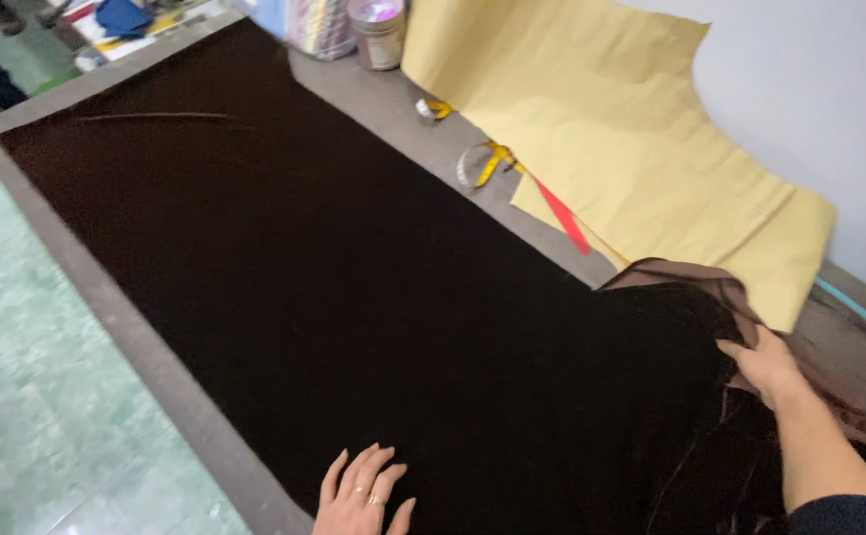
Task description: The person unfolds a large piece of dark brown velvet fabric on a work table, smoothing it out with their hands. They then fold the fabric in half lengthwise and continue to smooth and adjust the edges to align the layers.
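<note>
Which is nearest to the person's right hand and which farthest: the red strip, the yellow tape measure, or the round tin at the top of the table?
From the right hand, which grips the bunched dark cloth:
1. Red strip, up and left, at the yellow paper's edge.
2. Yellow tape measure, farther up the table's bare edge.
3. Round tin, at the far end.

big dark brown velvety fabric [354,297] spread over grey table [136,337], left hand [363,495] flat on it, right hand [764,365] gripping bunched edge, yellow paper pattern sheet [611,129] alongside
</note>
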